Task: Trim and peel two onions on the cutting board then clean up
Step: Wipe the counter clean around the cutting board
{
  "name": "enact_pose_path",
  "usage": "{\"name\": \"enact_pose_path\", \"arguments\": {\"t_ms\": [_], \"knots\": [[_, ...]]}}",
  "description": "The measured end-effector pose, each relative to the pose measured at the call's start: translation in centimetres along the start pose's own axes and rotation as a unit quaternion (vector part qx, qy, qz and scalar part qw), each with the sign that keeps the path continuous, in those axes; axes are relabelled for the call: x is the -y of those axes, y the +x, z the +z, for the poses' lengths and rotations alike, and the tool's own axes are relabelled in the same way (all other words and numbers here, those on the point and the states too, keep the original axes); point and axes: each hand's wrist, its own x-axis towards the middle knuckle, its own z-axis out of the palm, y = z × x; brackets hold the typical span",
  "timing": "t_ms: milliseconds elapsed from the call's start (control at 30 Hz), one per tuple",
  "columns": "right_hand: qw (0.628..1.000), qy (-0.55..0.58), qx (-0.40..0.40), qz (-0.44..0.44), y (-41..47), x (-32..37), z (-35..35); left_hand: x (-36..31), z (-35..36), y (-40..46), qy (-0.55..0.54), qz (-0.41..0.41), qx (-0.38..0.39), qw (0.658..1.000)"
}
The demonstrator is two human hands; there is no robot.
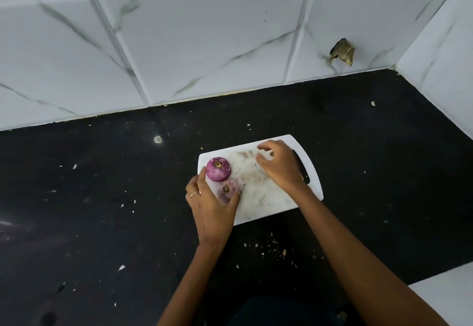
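- Left hand [211, 206] cups the nearer onion [227, 192] at the cutting board's [311, 169] left edge, fingers curled round its left side and thumb on its right; that onion is blurred and paler, cut end facing up.
- Right hand [280, 165] holds nothing, fingers loosely curled and spread, hovering over the board's far middle; contact with the surface cannot be told.
- Second onion [218, 169], bright purple, sits just beyond the held one, touching or nearly touching it, root end up; left fingertips reach its near-left side.
- Key relation: both onions lie to the left of the free right hand, well inside the left hand's reach; both stand stem axis vertical, so no long axis to line up.
- No knife in view.
- Board surface is smeared and scattered with pale skin scraps [252, 172], so likely in the clean-up stage.
- Board lies slanted on a black countertop [102, 197] speckled with peel bits.
- White marbled wall tiles [204, 39] behind and on the right, with a damaged patch [343, 52] near the corner.
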Motion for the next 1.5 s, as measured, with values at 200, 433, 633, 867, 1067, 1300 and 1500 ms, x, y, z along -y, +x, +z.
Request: {"name": "enact_pose_path", "arguments": {"t_ms": [200,433,633,867,1067,1300,1500], "knots": [[0.987,-0.111,-0.061,0.098,-1.7,-4.2,-4.6,-2.7,2.1,-0.9,0.022,0.114,0.032,0.993],[0.985,-0.12,0.0,0.126,-3.3,-5.6,-4.0,-4.1,5.3,-2.3,0.019,0.137,0.189,0.972],[0.979,-0.194,-0.017,0.067,-3.5,-4.4,-2.8,-3.5,5.6,-2.4,0.02,0.104,0.236,0.966],[0.993,0.059,0.001,0.103,-3.5,-1.8,-0.3,-2.8,4.7,-1.6,0.005,0.082,0.232,0.969],[0.987,0.076,-0.01,0.143,-3.6,-1.5,1.5,-2.5,4.9,-1.6,0.024,0.087,0.233,0.968],[0.997,0.023,-0.029,0.074,-2.8,-2.7,1.5,-2.0,5.6,-1.4,0.037,0.094,0.23,0.968],[0.99,-0.12,0.047,-0.05,-0.6,-3.8,0.0,-2.0,5.4,-1.9,0.035,0.11,0.224,0.968]]}}
